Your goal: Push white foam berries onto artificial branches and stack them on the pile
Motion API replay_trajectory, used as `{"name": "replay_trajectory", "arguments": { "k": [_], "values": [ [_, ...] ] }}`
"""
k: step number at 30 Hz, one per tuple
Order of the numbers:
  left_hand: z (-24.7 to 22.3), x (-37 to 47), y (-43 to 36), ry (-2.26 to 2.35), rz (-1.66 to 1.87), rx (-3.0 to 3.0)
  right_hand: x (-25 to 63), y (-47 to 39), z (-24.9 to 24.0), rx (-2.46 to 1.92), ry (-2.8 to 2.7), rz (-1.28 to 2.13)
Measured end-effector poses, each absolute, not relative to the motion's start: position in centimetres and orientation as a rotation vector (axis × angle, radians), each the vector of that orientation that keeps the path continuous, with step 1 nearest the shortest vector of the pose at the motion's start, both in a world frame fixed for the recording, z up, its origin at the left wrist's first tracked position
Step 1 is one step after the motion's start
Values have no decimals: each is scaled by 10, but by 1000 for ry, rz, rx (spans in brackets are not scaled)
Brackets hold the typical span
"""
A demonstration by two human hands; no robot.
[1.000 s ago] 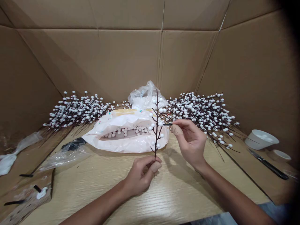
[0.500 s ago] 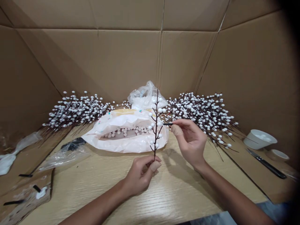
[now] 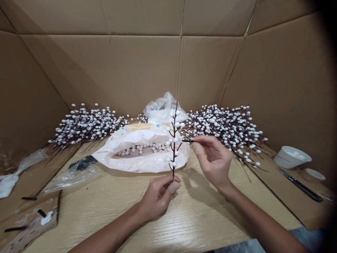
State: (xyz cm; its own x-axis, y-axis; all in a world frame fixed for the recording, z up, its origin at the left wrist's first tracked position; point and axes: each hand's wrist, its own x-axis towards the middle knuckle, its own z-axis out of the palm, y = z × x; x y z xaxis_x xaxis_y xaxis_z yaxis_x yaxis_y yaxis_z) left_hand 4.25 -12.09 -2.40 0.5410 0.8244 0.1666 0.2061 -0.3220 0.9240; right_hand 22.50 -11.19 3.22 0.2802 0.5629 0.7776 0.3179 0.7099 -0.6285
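My left hand (image 3: 160, 196) pinches the lower stem of a brown artificial berry branch (image 3: 174, 147), which stands upright with several white balls on its twigs. To its right, my right hand (image 3: 213, 160) holds a thin black stick (image 3: 187, 141) between thumb and fingers. The stick's tip points left, close beside the branch; whether it touches a twig I cannot tell. Both thumbs are wrapped in tan tape. Behind the branch lies a white plastic bag (image 3: 147, 166), its mouth gaping over many small white balls (image 3: 142, 149).
Bunches of white-berry branches lie at left (image 3: 86, 123) and right (image 3: 223, 121). A clear bag (image 3: 164, 109) sits behind. At right are a white cup (image 3: 284, 158), a tape roll (image 3: 313, 174) and a knife (image 3: 300, 184). Cardboard with a white blob (image 3: 46, 218) lies at left.
The branch and both hands are almost where they were. The stick has shifted slightly left relative to the branch.
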Motion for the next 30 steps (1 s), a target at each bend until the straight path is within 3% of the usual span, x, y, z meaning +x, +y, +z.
{"name": "replay_trajectory", "arguments": {
  "k": [30],
  "values": [
    [-26,41,-122,895,807,1757,224,-113,31,-745,-1328,177]
  ]
}}
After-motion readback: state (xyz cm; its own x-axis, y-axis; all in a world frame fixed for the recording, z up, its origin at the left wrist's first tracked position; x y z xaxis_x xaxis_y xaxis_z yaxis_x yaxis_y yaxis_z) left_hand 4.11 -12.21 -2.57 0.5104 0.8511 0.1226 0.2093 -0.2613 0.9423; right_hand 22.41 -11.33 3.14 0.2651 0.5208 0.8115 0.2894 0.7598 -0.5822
